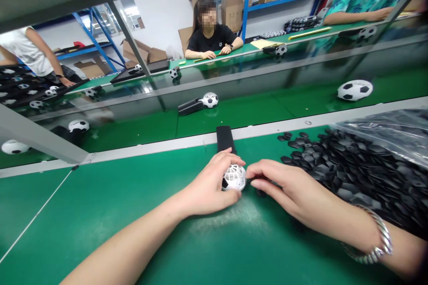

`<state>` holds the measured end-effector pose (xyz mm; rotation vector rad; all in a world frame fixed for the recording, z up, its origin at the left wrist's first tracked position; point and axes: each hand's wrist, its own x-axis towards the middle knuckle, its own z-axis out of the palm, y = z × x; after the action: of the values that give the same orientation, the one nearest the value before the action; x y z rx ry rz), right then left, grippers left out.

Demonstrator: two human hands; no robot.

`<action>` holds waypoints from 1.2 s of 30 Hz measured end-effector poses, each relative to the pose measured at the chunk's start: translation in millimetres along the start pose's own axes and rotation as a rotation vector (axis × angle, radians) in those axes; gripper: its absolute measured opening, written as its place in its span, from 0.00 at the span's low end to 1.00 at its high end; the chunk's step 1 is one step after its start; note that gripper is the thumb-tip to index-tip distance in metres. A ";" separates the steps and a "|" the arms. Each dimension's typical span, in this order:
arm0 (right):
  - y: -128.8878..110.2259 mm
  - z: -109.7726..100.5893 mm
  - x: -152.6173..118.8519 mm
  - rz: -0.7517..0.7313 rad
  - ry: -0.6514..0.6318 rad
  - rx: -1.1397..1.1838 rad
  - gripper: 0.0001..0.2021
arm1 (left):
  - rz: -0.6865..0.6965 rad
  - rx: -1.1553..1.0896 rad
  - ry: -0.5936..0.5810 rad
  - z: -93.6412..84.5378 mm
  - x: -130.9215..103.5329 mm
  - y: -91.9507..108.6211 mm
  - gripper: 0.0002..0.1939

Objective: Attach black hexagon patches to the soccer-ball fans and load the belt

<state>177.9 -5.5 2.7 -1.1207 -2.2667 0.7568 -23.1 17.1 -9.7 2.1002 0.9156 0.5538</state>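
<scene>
While the white soccer-style ball (236, 175), openwork on its upper side with a black patch at its left, sits near the far edge of the bench (110, 213), a flat black bar (225, 137) behind it, the left hand (209, 187) curls its grip around it, clamped. From the right, the right hand (284, 185) holds thumb and forefinger close together beside it; whether they pinch anything, I cannot tell.

Viewed from frame centre. Table (133, 236): green, smooth, glossy — dull scuff at 6 o'clock. Chips (361, 182), 3–4 o'clock: black, plastic-looking, satin. Bag (391, 136), 3 o'clock: clear film, shiny, creased. Bracelet (384, 234), 4 o'clock: silvery metal, ridged.
</scene>
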 end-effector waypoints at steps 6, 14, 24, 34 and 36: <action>0.1 -0.4 -2.1 0.029 -0.007 -0.035 0.08 | 0.002 -0.017 0.002 0.5 0.6 -0.7 0.24; -2.5 11.2 1.2 0.132 0.038 0.130 0.07 | 0.001 -0.016 0.029 1.2 0.0 3.1 0.25; -2.1 11.7 12.1 0.120 0.096 0.199 0.06 | -0.030 -0.025 0.013 0.3 0.7 6.9 0.18; 9.6 18.2 12.2 0.093 0.047 0.211 0.05 | 0.061 -0.005 0.032 3.3 -1.5 3.7 0.20; 9.4 16.8 13.2 0.087 0.018 0.227 0.05 | 0.053 -0.017 0.054 3.9 -0.2 3.9 0.20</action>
<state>165.2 5.8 -13.3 -1.1175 -2.0664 1.0066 -19.0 13.3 -9.1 2.1088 0.8847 0.6467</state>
